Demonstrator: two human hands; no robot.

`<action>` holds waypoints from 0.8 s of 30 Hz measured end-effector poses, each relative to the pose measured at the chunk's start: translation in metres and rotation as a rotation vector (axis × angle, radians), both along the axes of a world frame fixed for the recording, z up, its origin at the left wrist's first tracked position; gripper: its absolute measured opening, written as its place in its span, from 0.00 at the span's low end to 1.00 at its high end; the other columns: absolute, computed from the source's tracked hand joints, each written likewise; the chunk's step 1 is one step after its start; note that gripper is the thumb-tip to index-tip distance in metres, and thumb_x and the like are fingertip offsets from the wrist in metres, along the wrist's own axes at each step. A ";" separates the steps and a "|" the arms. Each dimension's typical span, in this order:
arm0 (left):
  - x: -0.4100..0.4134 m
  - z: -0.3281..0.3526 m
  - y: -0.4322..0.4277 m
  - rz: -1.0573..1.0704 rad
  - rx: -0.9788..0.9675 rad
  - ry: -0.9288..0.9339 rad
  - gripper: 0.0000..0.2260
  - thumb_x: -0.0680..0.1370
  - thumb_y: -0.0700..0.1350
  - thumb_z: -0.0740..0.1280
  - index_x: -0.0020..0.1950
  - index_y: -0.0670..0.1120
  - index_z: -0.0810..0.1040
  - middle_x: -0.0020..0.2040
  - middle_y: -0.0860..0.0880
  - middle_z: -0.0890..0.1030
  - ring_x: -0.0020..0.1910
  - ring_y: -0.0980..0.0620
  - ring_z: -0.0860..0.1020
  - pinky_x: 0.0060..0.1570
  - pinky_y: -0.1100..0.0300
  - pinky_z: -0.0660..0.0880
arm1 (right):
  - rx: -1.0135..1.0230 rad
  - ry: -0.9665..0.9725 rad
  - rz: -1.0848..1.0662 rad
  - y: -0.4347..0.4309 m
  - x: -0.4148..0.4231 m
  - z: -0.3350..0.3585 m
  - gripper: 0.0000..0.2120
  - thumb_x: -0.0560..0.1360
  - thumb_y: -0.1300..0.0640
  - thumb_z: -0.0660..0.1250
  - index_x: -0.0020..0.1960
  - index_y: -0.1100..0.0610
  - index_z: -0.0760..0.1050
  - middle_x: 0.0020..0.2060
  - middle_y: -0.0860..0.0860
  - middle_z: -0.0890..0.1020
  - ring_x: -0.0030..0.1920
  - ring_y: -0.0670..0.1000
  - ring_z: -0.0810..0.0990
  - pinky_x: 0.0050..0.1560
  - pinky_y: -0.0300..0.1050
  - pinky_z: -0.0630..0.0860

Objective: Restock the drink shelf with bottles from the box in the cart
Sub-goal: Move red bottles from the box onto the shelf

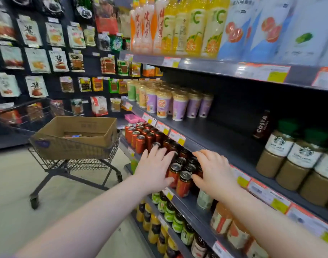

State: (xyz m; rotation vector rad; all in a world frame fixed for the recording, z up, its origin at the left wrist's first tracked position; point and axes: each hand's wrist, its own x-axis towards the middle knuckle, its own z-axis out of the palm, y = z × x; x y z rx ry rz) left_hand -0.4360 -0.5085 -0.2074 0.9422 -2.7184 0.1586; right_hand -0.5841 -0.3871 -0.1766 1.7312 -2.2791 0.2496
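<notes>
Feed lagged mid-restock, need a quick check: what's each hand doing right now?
Left hand: open, straight fingers against the red cans.
Right hand: cupped over the same cans; grip cannot be told.

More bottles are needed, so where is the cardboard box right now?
Head view, left side: the cardboard box sits inside the black wire cart on the aisle floor, just left of the rows of red cans.

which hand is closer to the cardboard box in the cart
Left. The left hand rests on the red cans on the side toward the cardboard box; the right hand is across those cans, farther away.
</notes>
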 end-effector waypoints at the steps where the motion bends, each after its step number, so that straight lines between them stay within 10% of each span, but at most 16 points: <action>1: 0.014 -0.003 -0.011 0.007 0.007 -0.007 0.38 0.74 0.62 0.61 0.77 0.50 0.48 0.76 0.47 0.54 0.76 0.42 0.48 0.73 0.42 0.49 | 0.006 -0.005 0.008 -0.013 0.012 -0.002 0.30 0.74 0.44 0.63 0.73 0.48 0.59 0.70 0.46 0.64 0.70 0.52 0.62 0.69 0.51 0.58; 24: 0.344 -0.074 -0.217 0.492 0.220 -0.044 0.36 0.75 0.62 0.61 0.76 0.52 0.49 0.77 0.49 0.52 0.76 0.46 0.49 0.74 0.47 0.50 | 0.268 -0.136 0.337 -0.313 0.288 -0.083 0.31 0.73 0.45 0.64 0.73 0.48 0.57 0.70 0.49 0.64 0.70 0.55 0.62 0.68 0.54 0.58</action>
